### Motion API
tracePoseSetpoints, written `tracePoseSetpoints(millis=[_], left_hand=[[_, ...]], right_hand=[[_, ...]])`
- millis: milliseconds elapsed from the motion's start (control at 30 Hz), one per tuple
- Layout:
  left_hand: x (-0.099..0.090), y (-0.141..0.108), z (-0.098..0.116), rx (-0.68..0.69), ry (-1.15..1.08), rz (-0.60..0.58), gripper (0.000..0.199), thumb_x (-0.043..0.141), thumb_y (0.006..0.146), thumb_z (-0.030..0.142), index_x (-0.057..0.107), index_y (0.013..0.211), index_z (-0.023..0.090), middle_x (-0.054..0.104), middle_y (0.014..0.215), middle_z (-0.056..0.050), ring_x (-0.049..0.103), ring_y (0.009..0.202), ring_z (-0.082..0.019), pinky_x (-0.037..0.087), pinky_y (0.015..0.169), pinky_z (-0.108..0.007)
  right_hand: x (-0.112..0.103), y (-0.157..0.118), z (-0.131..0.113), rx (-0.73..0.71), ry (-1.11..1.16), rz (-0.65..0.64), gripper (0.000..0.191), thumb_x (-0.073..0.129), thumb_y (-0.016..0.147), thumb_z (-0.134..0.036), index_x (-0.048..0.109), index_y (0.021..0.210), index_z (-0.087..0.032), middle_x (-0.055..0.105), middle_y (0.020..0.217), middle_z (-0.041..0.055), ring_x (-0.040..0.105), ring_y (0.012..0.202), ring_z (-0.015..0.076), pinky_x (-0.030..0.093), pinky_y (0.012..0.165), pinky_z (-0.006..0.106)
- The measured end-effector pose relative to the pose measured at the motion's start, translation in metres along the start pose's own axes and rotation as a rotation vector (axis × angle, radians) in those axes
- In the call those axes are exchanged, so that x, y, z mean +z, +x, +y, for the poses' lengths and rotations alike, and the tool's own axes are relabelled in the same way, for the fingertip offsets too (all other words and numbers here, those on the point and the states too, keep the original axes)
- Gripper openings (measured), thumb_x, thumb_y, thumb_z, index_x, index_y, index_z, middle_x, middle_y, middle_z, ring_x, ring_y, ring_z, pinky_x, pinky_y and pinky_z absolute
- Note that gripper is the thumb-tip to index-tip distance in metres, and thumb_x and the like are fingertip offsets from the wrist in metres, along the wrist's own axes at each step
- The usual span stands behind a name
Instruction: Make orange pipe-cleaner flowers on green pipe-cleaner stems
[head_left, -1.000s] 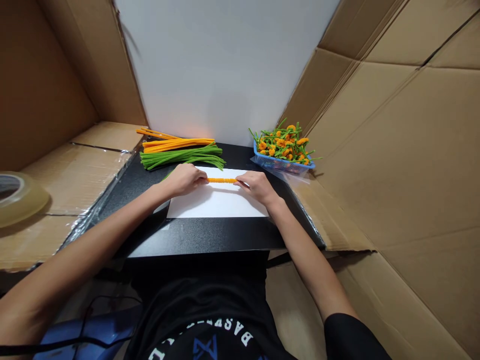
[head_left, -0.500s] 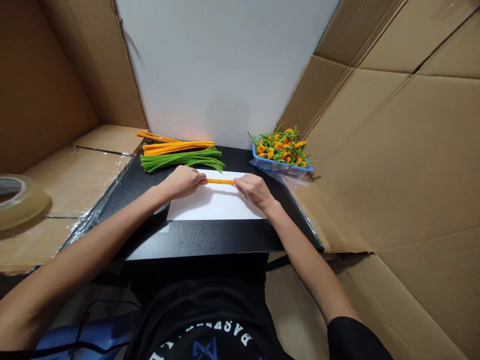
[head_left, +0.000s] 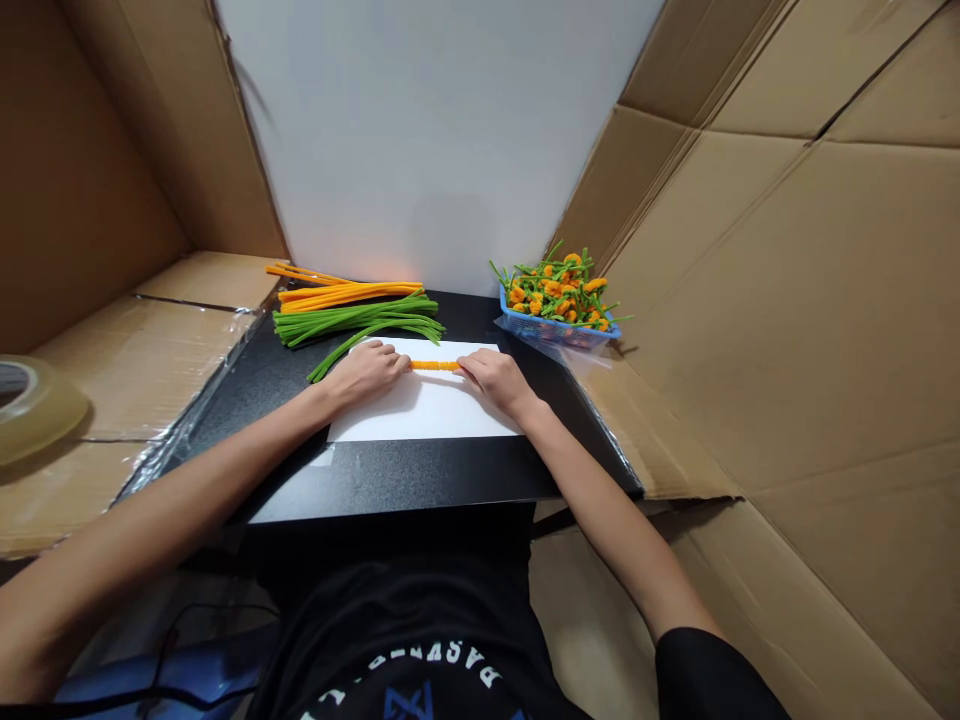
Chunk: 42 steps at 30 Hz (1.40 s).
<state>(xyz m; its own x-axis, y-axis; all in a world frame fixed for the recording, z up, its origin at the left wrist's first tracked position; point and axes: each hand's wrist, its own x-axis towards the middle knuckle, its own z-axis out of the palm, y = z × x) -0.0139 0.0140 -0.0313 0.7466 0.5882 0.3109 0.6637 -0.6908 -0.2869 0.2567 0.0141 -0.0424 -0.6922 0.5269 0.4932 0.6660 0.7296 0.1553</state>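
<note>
An orange coil of pipe cleaner (head_left: 435,366) stretches level between my two hands, above a white sheet of paper (head_left: 427,418). Its left end is pinched in the closed fingers of my left hand (head_left: 373,370). My right hand (head_left: 493,377) grips the other end between thumb and fingers. Both tips of the coil are hidden by the fingers. Just behind my left hand lie green pipe cleaners (head_left: 352,318), one of them curving down toward the wrist. Straight orange pipe cleaners (head_left: 349,294) lie behind the green ones.
A blue basket (head_left: 559,330) full of orange flowers with green stems stands at the back right, on clear plastic. Cardboard walls (head_left: 810,300) flank the black table (head_left: 405,475). A roll of clear tape (head_left: 52,415) sits at the far left.
The camera view has shifted slightly. My hands have come a little closer together, and less of the orange coil shows between them. More of one green pipe cleaner shows beside my left hand.
</note>
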Motion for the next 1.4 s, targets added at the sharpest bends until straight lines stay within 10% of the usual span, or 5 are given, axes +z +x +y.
tracePoseSetpoints(millis=[1400], left_hand=[[0.014, -0.002, 0.028, 0.180, -0.071, 0.216, 0.028, 0.041, 0.096, 0.010, 0.062, 0.077, 0.014, 0.059, 0.060, -0.004, 0.054, 0.058, -0.016, 0.043, 0.065, -0.030]], right_hand=[[0.014, 0.001, -0.043, -0.179, -0.067, 0.041, 0.038, 0.037, 0.107, -0.024, 0.063, 0.080, -0.015, 0.061, 0.069, 0.0067, 0.052, 0.066, 0.0186, 0.033, 0.065, 0.033]])
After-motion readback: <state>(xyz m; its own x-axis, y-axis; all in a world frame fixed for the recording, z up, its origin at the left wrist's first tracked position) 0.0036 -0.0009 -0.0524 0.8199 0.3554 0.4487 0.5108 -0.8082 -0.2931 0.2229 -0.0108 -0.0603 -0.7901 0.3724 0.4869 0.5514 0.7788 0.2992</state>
